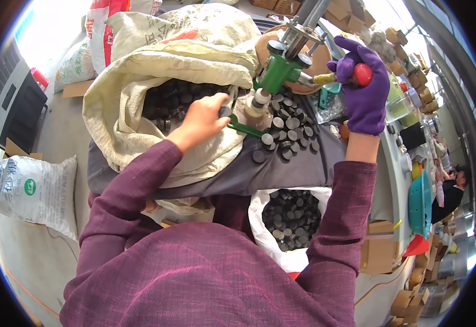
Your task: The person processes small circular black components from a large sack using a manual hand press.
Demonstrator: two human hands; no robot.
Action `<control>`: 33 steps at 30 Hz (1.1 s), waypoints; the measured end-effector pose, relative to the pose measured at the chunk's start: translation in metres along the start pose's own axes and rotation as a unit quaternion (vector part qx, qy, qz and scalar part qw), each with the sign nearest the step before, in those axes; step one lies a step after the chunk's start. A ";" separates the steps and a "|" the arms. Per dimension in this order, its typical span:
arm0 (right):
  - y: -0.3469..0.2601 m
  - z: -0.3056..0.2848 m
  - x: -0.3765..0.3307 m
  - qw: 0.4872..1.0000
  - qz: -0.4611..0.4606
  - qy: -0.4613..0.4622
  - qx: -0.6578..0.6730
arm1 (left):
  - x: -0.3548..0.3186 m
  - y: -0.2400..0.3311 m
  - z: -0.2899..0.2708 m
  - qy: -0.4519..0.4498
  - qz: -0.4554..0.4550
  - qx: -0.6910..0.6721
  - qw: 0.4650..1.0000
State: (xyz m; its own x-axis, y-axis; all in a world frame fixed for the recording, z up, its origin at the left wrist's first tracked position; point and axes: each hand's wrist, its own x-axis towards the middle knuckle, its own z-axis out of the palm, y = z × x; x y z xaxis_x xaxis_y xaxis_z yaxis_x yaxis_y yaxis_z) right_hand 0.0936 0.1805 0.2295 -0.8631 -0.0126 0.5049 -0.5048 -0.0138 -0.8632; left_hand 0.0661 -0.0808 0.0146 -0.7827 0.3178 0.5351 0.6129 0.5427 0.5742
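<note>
My bare left hand [204, 117] pinches a small dark round cap [225, 111] between thumb and fingers, beside the base of a green hand press [275, 73]. Under that hand lies an open woven sack [120, 103], with many black caps [186, 92] in its mouth. In a purple glove, my right hand [364, 90] is closed around the red ball knob [363, 74] at the end of the press lever [323, 79]; one finger sticks out. A loose pile of dark round caps [292, 128] lies on the grey cloth right of the press.
Below the table edge hangs a white bag [257, 220] holding many caps. A clear plastic bag with a teal tool [329, 98] lies near the right hand. A full white sack [33, 188] stands on the floor at left. Another person [449, 191] sits far right, near a teal basket [420, 204].
</note>
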 end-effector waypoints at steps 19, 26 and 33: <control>0.013 0.013 -0.031 0.996 -0.066 0.009 -0.066 | 0.046 0.015 0.097 0.112 -0.179 -0.094 0.973; 0.082 0.024 -0.121 0.975 -0.146 0.014 -0.164 | 0.045 0.019 0.086 0.129 -0.176 -0.135 0.966; 0.079 0.022 -0.124 0.976 -0.108 -0.041 -0.185 | 0.017 -0.026 0.009 0.096 -0.029 0.013 0.995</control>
State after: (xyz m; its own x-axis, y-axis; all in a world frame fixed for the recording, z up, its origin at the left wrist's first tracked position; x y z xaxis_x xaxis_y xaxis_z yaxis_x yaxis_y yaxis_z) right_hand 0.1614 0.1589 0.0987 -0.7394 -0.1298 0.6607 -0.6596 0.3363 -0.6721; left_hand 0.0354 -0.0827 0.0033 -0.7805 0.1327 0.6109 0.5620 0.5770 0.5927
